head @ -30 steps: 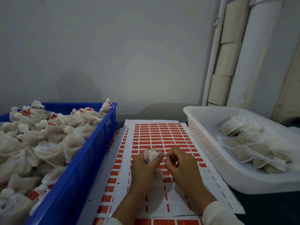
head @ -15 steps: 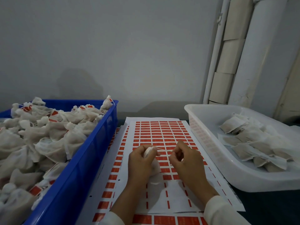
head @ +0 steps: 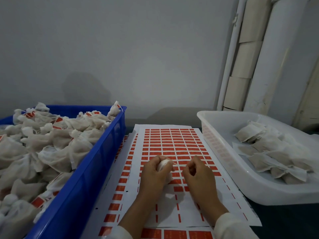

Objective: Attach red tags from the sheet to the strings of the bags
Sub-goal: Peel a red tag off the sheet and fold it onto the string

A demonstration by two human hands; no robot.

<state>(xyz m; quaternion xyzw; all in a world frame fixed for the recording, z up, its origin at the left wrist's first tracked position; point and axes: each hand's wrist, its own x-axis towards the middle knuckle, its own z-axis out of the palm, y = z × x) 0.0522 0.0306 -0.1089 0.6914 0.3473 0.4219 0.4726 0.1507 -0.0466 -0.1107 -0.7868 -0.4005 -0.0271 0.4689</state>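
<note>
Blue crate [head: 96,169] of tagged bags left, white tray [head: 224,152] right, left hand [head: 155,175] gripping bag [head: 163,164], right hand [head: 198,176] pinching string [head: 179,166]

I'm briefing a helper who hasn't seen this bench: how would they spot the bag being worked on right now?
Start at the tag sheet lying between the blue crate and the white basket. Above it, the left hand grips one small white bag. It is the only bag outside both containers, and a thin string runs from it toward the right hand.
</note>
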